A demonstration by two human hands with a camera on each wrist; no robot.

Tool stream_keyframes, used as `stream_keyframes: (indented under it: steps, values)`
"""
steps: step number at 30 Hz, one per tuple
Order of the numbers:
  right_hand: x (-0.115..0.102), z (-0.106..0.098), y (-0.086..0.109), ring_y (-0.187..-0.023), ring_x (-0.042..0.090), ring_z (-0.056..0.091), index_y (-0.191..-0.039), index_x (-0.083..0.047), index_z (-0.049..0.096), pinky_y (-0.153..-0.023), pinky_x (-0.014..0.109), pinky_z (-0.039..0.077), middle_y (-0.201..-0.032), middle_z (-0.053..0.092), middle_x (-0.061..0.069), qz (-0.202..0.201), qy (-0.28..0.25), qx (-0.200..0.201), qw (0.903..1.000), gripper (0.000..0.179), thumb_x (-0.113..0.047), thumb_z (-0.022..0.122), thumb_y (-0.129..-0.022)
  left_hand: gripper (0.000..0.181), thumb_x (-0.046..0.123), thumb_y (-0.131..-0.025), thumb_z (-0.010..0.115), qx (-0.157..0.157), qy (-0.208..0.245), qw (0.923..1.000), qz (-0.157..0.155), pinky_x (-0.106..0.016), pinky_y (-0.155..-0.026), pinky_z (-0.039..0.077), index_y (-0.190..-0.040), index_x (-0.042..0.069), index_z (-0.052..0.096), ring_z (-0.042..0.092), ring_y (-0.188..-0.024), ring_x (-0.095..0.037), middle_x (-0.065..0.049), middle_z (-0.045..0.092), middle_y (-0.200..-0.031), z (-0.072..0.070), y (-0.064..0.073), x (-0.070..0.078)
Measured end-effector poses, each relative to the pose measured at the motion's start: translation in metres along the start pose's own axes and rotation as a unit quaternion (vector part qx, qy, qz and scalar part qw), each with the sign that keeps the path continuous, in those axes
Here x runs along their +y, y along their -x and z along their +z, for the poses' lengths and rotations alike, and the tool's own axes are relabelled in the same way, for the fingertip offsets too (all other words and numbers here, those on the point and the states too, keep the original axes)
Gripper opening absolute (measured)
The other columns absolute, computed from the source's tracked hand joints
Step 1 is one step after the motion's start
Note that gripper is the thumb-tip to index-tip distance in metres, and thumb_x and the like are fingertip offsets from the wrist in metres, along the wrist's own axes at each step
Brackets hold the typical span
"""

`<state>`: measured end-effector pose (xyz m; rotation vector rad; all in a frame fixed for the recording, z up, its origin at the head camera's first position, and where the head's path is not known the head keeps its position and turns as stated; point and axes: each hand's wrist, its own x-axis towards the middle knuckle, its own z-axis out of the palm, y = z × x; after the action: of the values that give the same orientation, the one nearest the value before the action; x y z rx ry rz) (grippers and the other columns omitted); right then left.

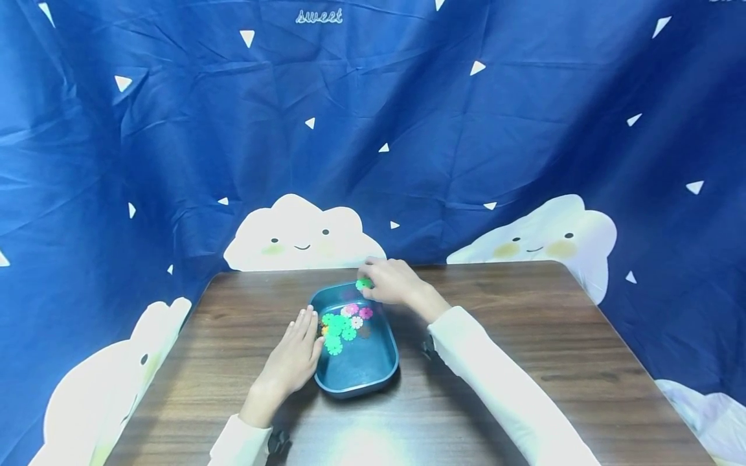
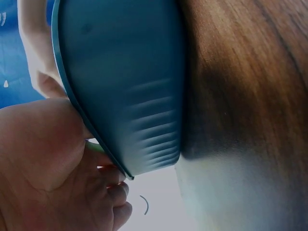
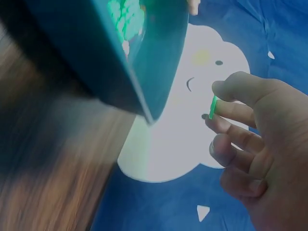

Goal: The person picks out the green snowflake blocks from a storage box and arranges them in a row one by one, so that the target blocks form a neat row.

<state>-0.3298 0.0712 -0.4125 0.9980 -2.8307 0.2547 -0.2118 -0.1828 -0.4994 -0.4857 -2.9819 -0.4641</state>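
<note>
A dark teal tray point(image 1: 358, 375) on the wooden table holds a cluster of flower-shaped plastic pieces point(image 1: 338, 325), mostly green with some pink, pale and orange. My left hand point(image 1: 294, 353) rests along the tray's left rim, fingers stretched forward and thumb over the edge. From the left wrist view, the hand point(image 2: 53, 168) lies against the rim above the ribbed outer wall. By the tray's far right corner, my right hand point(image 1: 393, 281) pinches a green flower-shaped piece point(image 1: 364, 284). That green piece point(image 3: 212, 108) appears edge-on between thumb and fingers in the right wrist view.
The brown wooden table point(image 1: 524, 336) stretches out on both sides of the tray. Behind it hangs a blue curtain point(image 1: 408, 97) with white triangles and smiling clouds. Dark wrist devices point(image 1: 278, 442) show at the sleeves.
</note>
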Motion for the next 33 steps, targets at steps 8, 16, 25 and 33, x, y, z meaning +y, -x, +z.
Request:
stream_keyframes:
  steps: [8,16,25,33]
  values:
    - [0.025,-0.009,0.022,-0.076,0.018,0.06,-0.115,-0.022,0.077,-0.069,0.038,0.055,-0.107,0.066,-0.004,0.023,-0.004,0.025,0.9994,0.021,-0.032,0.073,-0.096,0.061,0.026,-0.114,0.047,0.005,-0.006,1.0,0.005,-0.06,-0.131,0.027,-0.16,-0.012,0.035,0.027,-0.162,-0.044,-0.028,0.028,-0.172,-0.004,-0.001,0.001]
    - [0.044,-0.008,0.043,-0.073,0.016,0.059,-0.115,-0.019,0.077,-0.064,0.034,0.052,-0.105,0.066,-0.002,0.045,-0.008,0.029,0.9985,0.023,-0.03,0.073,-0.095,0.062,0.026,-0.114,0.046,-0.001,0.0,1.0,0.0,-0.059,-0.133,0.025,-0.162,-0.011,0.032,0.024,-0.163,-0.043,-0.027,0.025,-0.174,-0.005,-0.001,0.001]
    - [0.066,-0.004,0.063,-0.074,0.014,0.059,-0.112,-0.018,0.077,-0.063,0.033,0.051,-0.101,0.065,-0.003,0.068,-0.009,0.037,0.9969,0.024,-0.029,0.077,-0.09,0.061,0.026,-0.114,0.045,-0.002,0.004,1.0,-0.001,-0.059,-0.133,0.025,-0.162,-0.011,0.032,0.024,-0.163,-0.043,-0.027,0.026,-0.174,-0.002,-0.001,0.002]
    - [0.084,0.002,0.072,-0.08,0.014,0.061,-0.112,-0.019,0.077,-0.071,0.039,0.056,-0.103,0.065,-0.003,0.093,-0.02,0.031,0.9949,0.023,-0.029,0.078,-0.091,0.06,0.025,-0.114,0.044,0.01,0.008,0.9999,0.007,-0.061,-0.131,0.028,-0.161,-0.012,0.033,0.027,-0.161,-0.046,-0.029,0.027,-0.173,0.002,-0.001,-0.002]
